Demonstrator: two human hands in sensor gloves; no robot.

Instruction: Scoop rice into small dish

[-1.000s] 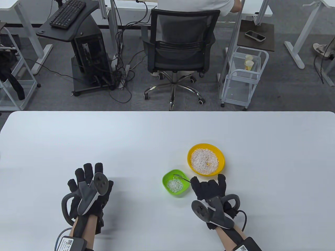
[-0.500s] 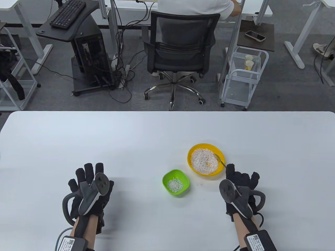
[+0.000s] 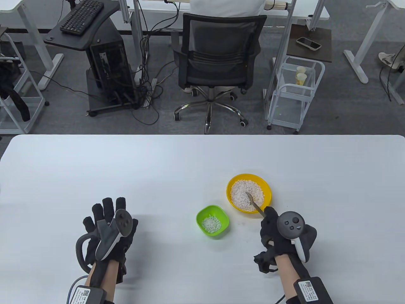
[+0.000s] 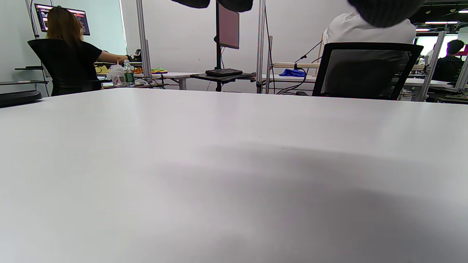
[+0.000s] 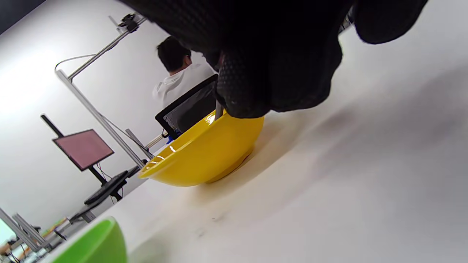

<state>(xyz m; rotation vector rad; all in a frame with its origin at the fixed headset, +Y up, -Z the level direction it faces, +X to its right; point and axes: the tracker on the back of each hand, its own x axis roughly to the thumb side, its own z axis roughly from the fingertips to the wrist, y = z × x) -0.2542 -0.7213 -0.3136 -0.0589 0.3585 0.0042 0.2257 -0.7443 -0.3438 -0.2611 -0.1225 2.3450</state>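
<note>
A yellow bowl (image 3: 267, 190) full of white rice (image 3: 242, 193) sits right of centre on the white table; it also shows in the right wrist view (image 5: 204, 153). A small green dish (image 3: 223, 215) with a little rice stands to its left, its rim also in the right wrist view (image 5: 95, 241). My right hand (image 3: 272, 228) grips a metal spoon (image 3: 254, 204) whose tip is in the yellow bowl's rice. My left hand (image 3: 107, 228) rests flat on the table at the left, fingers spread, holding nothing.
The table (image 3: 158, 171) stretches wide to the left and back. Beyond its far edge stand an office chair (image 3: 218, 60), a white wire cart (image 3: 294, 91) and a black computer stand (image 3: 104, 63).
My right hand carried the spoon from over the green dish to the right, then turned and dipped its tip into the yellow bowl's rice. My left hand has not moved.
</note>
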